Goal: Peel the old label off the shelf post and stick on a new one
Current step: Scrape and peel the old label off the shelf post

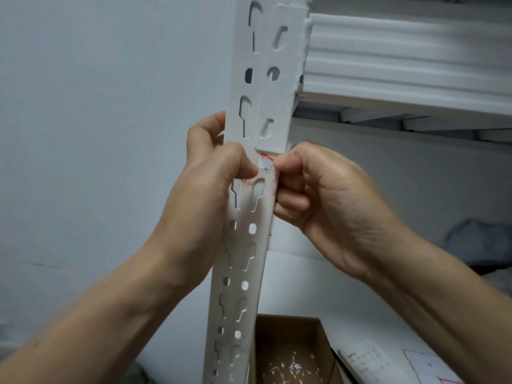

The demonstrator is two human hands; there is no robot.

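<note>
Now: label scrap caught between 2 hands

Shelf post [242, 227] runs near-upright, so the long axis is vertical. Old label [264, 163], a red-edged scrap, sits on the post's front face. Left hand [210, 178] wraps the post from its left, thumb pressing beside the scrap. Right hand [327, 195], right of the post, appears to pinch the scrap's red edge. It is the nearer hand, so the pull likely goes rightward. Cardboard box [285, 328] at the post's foot holds shreds.

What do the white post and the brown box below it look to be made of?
The post looks like painted sheet metal, matt white: thin, with punched keyhole slots. The box looks like plain brown cardboard, open-topped, dull, with paper scraps inside.
</note>
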